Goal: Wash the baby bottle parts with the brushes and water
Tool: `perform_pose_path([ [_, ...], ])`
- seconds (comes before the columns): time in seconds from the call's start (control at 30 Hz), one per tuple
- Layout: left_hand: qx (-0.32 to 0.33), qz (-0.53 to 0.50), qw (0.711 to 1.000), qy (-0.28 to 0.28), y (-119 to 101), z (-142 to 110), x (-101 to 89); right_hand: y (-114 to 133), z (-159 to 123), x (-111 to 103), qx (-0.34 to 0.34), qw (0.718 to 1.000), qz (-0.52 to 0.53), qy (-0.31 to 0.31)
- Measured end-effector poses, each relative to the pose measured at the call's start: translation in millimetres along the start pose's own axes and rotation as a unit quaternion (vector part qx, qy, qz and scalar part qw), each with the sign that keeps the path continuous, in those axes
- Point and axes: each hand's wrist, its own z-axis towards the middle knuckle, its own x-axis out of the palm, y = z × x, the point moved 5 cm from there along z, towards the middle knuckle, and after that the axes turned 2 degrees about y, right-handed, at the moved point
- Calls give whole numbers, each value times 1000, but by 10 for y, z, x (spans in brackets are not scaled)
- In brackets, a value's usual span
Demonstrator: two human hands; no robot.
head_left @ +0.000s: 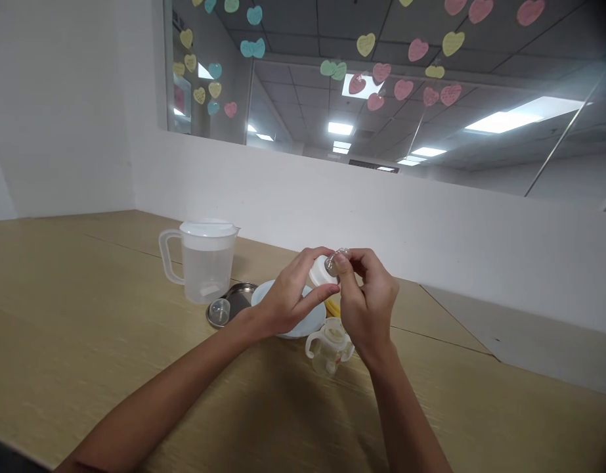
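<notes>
My left hand grips a white bottle collar between thumb and fingers. A clear bottle nipple sits at the collar's middle, and my right hand pinches it with thumb and fingertips. Whether the nipple is fully seated I cannot tell. Both hands are raised over a pale blue bowl. Just below them, a clear baby bottle with two white side handles stands upright on the table, its top uncovered. Part of something yellow shows behind my right hand; its kind is hidden.
A lidded clear plastic pitcher stands at the left back. Beside it, a round metal tray holds a small clear cap. The wooden table meets a white wall below a window with heart-shaped notes.
</notes>
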Motion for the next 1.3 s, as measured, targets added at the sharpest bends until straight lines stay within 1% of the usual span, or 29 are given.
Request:
perform_pose_path([
  [0.13,26,57,998,0,10,4,4,-65,3,28,58,994,93,-16],
  [0.27,50,85,995,-5,35,3,4,-120,10,62,94,982,161,-26],
  [0.43,62,107,992,8,84,1,14,-192,7,100,138,971,194,-29],
  [0.63,84,133,987,21,110,-7,36,-277,-3,150,166,959,225,-33],
  [0.7,80,145,986,28,110,0,37,-303,1,166,167,959,226,-29],
  [0.77,53,166,984,38,125,14,29,-319,14,179,157,966,205,-21],
  [0.87,13,209,977,49,147,34,2,-334,37,199,136,983,123,5],
  [0.97,8,246,968,59,139,44,-12,-345,52,238,119,990,62,41],
  [1.03,10,268,961,70,126,47,-2,-345,57,265,111,990,60,62],
  [1.13,11,300,950,84,94,48,22,-351,70,278,113,989,65,68],
  [1.3,-23,337,936,94,59,42,34,-428,83,302,161,978,108,80],
])
